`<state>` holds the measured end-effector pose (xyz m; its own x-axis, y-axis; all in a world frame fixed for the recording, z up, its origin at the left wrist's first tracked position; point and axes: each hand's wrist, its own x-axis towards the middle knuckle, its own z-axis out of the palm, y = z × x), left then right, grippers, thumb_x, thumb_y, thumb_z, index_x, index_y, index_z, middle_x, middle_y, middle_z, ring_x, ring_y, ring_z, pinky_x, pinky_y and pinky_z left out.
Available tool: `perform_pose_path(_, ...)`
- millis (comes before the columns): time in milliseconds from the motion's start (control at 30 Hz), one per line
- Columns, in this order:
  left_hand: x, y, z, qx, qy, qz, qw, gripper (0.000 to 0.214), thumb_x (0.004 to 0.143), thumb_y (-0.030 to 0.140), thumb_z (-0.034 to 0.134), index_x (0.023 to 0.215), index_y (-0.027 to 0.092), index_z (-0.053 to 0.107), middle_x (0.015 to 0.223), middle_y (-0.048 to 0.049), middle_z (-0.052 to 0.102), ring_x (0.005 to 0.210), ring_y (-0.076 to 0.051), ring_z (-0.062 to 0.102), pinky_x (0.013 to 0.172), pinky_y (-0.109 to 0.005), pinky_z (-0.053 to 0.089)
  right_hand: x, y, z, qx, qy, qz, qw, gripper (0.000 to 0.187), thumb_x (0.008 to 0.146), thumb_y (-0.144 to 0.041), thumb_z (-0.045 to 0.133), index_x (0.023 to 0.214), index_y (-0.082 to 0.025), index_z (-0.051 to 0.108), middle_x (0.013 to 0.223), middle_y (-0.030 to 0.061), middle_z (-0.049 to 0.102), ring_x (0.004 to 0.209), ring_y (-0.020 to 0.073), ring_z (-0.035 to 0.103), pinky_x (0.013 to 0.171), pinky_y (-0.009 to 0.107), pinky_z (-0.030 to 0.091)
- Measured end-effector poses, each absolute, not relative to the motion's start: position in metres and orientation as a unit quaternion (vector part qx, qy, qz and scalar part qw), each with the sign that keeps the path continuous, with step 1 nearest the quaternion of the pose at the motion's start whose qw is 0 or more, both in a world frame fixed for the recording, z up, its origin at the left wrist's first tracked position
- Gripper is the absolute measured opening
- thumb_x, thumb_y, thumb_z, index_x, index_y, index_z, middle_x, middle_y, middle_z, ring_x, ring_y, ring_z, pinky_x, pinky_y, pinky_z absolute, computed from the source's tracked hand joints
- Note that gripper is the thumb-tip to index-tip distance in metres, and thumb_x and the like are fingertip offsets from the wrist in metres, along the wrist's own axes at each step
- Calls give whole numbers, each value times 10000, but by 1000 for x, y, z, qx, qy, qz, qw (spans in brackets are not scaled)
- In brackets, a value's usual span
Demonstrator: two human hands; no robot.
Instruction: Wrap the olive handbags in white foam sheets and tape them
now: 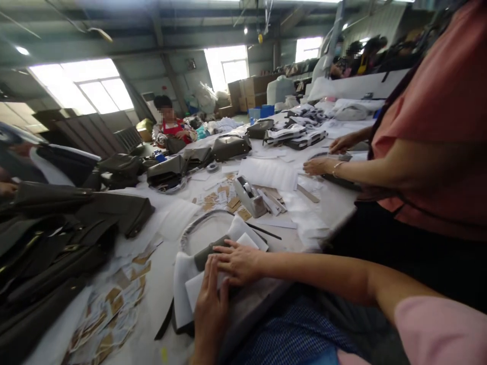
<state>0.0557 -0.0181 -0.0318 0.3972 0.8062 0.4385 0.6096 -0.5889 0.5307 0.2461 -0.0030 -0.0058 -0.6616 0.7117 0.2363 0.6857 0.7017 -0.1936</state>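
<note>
Close in front of me lies a dark olive handbag [213, 251], partly covered by white foam sheet [182, 284]. Its looped handle [198, 218] reaches away over the table and looks wrapped in something pale. Pieces of white card or paper [196, 289] rest on the bag. My left hand [213, 299] lies on its near side with the fingers stretched out. My right hand [239, 261] lies flat beside it, fingers spread, its fingertips by the olive panel. The hands meet at the fingers and hide the bag's middle. A dark strap [165, 319] sticks out at lower left.
A tape dispenser [249, 197] stands beyond the bag among scattered tags. More tags [114, 304] and piled dark bags [57, 253] lie at left. A co-worker in a coral top [429, 126] works at right; another person [171, 124] sits across the table.
</note>
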Motion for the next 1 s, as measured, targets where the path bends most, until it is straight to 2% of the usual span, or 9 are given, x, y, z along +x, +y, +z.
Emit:
perform_pose_path(67, 53, -19, -43, 833, 432, 321, 133, 624, 996, 343, 463, 1558, 306, 195, 1546, -80, 411, 1358, -263, 477, 1023, -426, 527, 248, -13, -4, -369, -912, 15, 177, 495, 964, -404, 501, 1366, -120, 541, 1451, 143, 523, 1425, 291, 365, 1192, 553, 210)
perform_pose_path(167, 50, -23, -47, 867, 391, 297, 89, 653, 977, 367, 499, 1555, 339, 197, 1575, -60, 363, 1392, -284, 429, 1056, -468, 497, 267, -41, 2, -384, -878, -5, 286, 285, 992, -291, 470, 1168, -197, 674, 1293, 49, 666, 1324, 172, 503, 1222, 423, 219)
perform_pose_path(233, 51, -24, -46, 885, 367, 282, 54, 658, 961, 389, 526, 1548, 342, 231, 1585, -59, 340, 1410, -308, 398, 1077, -507, 468, 295, -62, 5, -433, -822, -1, 370, 247, 995, -295, 490, 1114, -236, 698, 1195, 17, 717, 1217, 143, 593, 1183, 372, 318)
perform_pose_path(333, 54, -24, -45, 892, 361, 270, 23, 665, 960, 401, 525, 1551, 325, 230, 1593, -72, 320, 1414, -322, 389, 1087, -529, 450, 355, -89, 6, -556, -703, 4, 445, 241, 985, -320, 515, 1093, -253, 721, 1139, 42, 735, 1103, 178, 660, 1046, 371, 488)
perform_pose_path(467, 58, -25, -47, 900, 347, 264, 1, 663, 968, 416, 507, 1555, 308, 219, 1596, -95, 306, 1421, -345, 370, 1141, -589, 340, 433, -128, -4, -714, -557, -9, 424, 279, 957, -367, 530, 1086, -229, 735, 1118, 76, 736, 1078, 248, 675, 1015, 440, 517)
perform_pose_path(567, 58, -26, -48, 897, 356, 263, 0, 635, 981, 420, 479, 1552, 327, 218, 1598, -88, 300, 1422, -354, 363, 1163, -621, 259, 463, -164, -19, -769, -502, -11, 395, 312, 948, -379, 513, 1083, -216, 742, 1127, 82, 735, 1078, 276, 678, 1018, 473, 514)
perform_pose_path(700, 59, -27, -48, 896, 358, 263, 3, 626, 987, 437, 459, 1553, 328, 216, 1607, -82, 279, 1418, -352, 370, 1159, -591, 283, 469, -193, -42, -794, -468, -18, 388, 325, 933, -406, 537, 1085, -208, 746, 1138, 84, 732, 1082, 284, 677, 1025, 473, 512)
perform_pose_path(900, 60, -28, -45, 898, 362, 250, -17, 630, 990, 427, 470, 1555, 296, 226, 1598, -108, 297, 1404, -357, 391, 1149, -570, 309, 473, -181, -44, -772, -481, -41, 415, 310, 935, -427, 547, 1037, -219, 753, 1096, 77, 743, 1049, 258, 684, 1020, 434, 509)
perform_pose_path(1000, 62, -31, -42, 895, 373, 244, -15, 627, 992, 392, 485, 1554, 301, 223, 1598, -103, 302, 1415, -345, 376, 1160, -559, 297, 475, -192, -50, -786, -421, -40, 451, 336, 940, -477, 535, 975, -217, 746, 1007, 68, 752, 951, 232, 701, 927, 379, 546)
